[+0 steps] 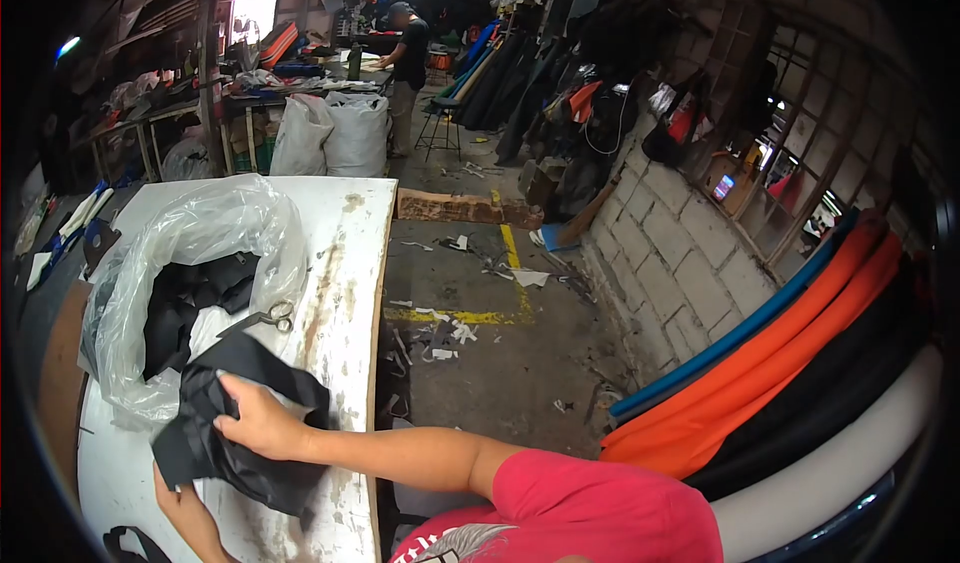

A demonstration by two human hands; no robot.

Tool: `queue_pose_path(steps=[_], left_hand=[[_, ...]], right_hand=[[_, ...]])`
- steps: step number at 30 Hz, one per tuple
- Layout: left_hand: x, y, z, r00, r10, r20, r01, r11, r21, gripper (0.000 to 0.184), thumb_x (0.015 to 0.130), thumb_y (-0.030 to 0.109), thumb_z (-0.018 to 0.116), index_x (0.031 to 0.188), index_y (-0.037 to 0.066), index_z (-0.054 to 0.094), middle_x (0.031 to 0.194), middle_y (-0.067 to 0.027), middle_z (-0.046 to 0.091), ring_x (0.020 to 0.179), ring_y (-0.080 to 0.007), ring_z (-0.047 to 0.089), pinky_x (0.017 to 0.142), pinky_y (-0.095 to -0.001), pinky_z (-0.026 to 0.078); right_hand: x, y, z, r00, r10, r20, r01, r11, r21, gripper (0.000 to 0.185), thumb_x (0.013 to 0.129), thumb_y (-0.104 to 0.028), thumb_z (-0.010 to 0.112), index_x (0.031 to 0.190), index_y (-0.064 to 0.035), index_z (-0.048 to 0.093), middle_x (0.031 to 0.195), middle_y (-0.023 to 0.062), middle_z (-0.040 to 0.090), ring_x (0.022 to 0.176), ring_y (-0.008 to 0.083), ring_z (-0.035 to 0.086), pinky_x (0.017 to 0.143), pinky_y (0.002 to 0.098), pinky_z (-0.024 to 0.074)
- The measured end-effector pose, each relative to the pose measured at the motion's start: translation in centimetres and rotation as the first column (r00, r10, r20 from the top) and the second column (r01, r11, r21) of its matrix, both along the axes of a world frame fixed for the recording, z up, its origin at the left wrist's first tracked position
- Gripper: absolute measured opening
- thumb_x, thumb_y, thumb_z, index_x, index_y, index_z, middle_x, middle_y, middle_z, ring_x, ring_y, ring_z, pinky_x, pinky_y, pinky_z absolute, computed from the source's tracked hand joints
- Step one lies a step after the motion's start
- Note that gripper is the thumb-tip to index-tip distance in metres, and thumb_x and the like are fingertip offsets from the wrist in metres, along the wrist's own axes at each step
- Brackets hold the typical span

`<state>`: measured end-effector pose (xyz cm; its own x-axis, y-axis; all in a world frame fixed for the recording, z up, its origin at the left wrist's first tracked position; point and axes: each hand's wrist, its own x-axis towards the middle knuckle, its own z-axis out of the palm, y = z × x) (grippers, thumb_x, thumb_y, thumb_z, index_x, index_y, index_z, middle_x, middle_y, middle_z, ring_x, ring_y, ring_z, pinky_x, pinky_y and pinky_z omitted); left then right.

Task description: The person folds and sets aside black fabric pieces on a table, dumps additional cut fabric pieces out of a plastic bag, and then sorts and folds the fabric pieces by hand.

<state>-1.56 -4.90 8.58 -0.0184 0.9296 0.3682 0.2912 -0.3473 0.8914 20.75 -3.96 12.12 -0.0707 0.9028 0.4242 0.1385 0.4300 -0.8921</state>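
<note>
A piece of black fabric (pixel 275 478) is held over the white tabletop, its folds hanging down. My right hand (pixel 255 418) is closed on its upper side, thumb and forefinger showing. At the fabric's lower left edge, my left hand (pixel 180 508) grips from beneath; most of its fingers are hidden behind the cloth. Just beyond sits a clear plastic bag (pixel 120 363), its mouth rolled wide, with black fabric pieces (pixel 175 313) inside. A pair of scissors (pixel 268 317) lies by the bag's right side, handles pointing right, its blades reaching towards the black fabric.
The white table (pixel 350 283) has a worn right edge. Fabric scraps (pixel 465 331) litter the floor. Rolls of orange fabric (pixel 760 363) and other colours lean at the right by a block wall (pixel 660 233). Farther back, a person (pixel 408 63) stands near white sacks (pixel 357 133).
</note>
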Motion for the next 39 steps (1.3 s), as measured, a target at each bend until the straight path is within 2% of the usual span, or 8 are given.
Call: queue_pose_path(steps=[9,11,16,18,24,29,32,39], left_hand=[[3.0,-1.6,1.3,0.858,-0.203,0.473,0.271,0.959,-0.079,0.052,0.101,0.033,0.04,0.144,0.004,0.036,0.126,-0.0127,0.057,0.11,-0.0197,0.057,0.098,-0.032,0.043],[3.3,-2.5,3.3,0.651,-0.298,0.698,0.43,0.903,-0.016,0.051,0.101,0.033,0.039,0.145,0.006,0.035,0.124,-0.0131,0.058,0.11,-0.0197,0.058,0.097,-0.0324,0.044],[1.2,-1.3,3.1,0.916,-0.216,0.339,0.278,0.949,-0.147,0.057,0.094,0.025,0.05,0.146,0.006,0.033,0.111,-0.0094,0.062,0.093,-0.0128,0.06,0.081,-0.0216,0.047],[2.1,-1.7,2.2,0.88,-0.297,0.371,0.325,0.945,-0.016,0.061,0.088,0.016,0.059,0.142,0.001,0.036,0.089,-0.0008,0.057,0.069,-0.0023,0.045,0.062,-0.0146,0.035],[0.1,-0.9,0.6,0.892,-0.071,0.447,0.205,0.944,-0.258,0.042,0.088,0.012,0.063,0.125,-0.002,0.048,0.072,0.005,0.053,0.059,-0.0017,0.04,0.053,-0.017,0.032],[2.8,-2.8,3.6,0.749,-0.245,0.615,0.347,0.937,-0.05,0.058,0.088,0.016,0.066,0.135,-0.002,0.038,0.103,-0.0162,0.065,0.093,-0.0196,0.066,0.082,-0.0247,0.051],[2.8,-2.6,3.4,0.842,-0.267,0.469,0.329,0.943,-0.053,0.066,0.086,0.015,0.068,0.14,-0.002,0.034,0.107,-0.0161,0.064,0.091,-0.0197,0.065,0.083,-0.0277,0.051],[2.0,-1.9,3.2,0.731,-0.09,0.676,0.143,0.989,-0.023,0.048,0.093,0.01,0.053,0.139,0.004,0.04,0.114,-0.0202,0.061,0.097,-0.0248,0.064,0.084,-0.0324,0.053]], right_hand=[[-0.5,-1.3,1.0,0.977,0.041,0.209,-0.054,0.997,0.056,0.022,0.074,-0.011,0.063,0.082,0.0068,0.053,0.075,0.0251,0.059,0.068,0.038,0.059,0.061,0.04,0.0444],[-0.3,-1.4,1.1,0.959,0.027,0.284,-0.044,0.997,0.056,0.022,0.072,-0.013,0.063,0.076,0.0062,0.054,0.071,0.0253,0.058,0.068,0.0408,0.059,0.061,0.0433,0.0447],[0.0,-1.6,1.4,0.932,0.09,0.35,-0.097,0.995,0.001,0.027,0.067,-0.018,0.065,0.062,0.0055,0.053,0.057,0.0239,0.053,0.057,0.043,0.055,0.056,0.048,0.0425],[0.5,-1.6,1.8,0.933,0.226,0.281,-0.233,0.972,-0.007,0.029,0.068,-0.019,0.066,0.062,0.0061,0.053,0.056,0.0233,0.051,0.053,0.0394,0.052,0.053,0.0457,0.0402],[1.4,-1.4,2.3,0.882,0.433,0.184,-0.44,0.898,-0.002,0.034,0.077,-0.019,0.068,0.064,0.0059,0.049,0.053,0.0173,0.048,0.047,0.0242,0.043,0.049,0.0395,0.0346],[1.7,-1.9,2.9,0.855,0.455,0.249,-0.455,0.889,-0.063,0.034,0.077,-0.021,0.07,0.066,0.0061,0.052,0.056,0.0191,0.051,0.05,0.0273,0.048,0.051,0.0402,0.0372],[1.4,-2.4,3.2,0.817,0.498,0.292,-0.483,0.867,-0.125,0.032,0.075,-0.021,0.071,0.069,0.0065,0.057,0.062,0.0223,0.056,0.056,0.034,0.056,0.054,0.0422,0.0411],[0.8,-2.3,2.7,0.86,0.435,0.266,-0.442,0.896,-0.038,0.026,0.076,-0.018,0.07,0.073,0.0051,0.059,0.066,0.0214,0.059,0.063,0.036,0.059,0.058,0.0412,0.0437]])
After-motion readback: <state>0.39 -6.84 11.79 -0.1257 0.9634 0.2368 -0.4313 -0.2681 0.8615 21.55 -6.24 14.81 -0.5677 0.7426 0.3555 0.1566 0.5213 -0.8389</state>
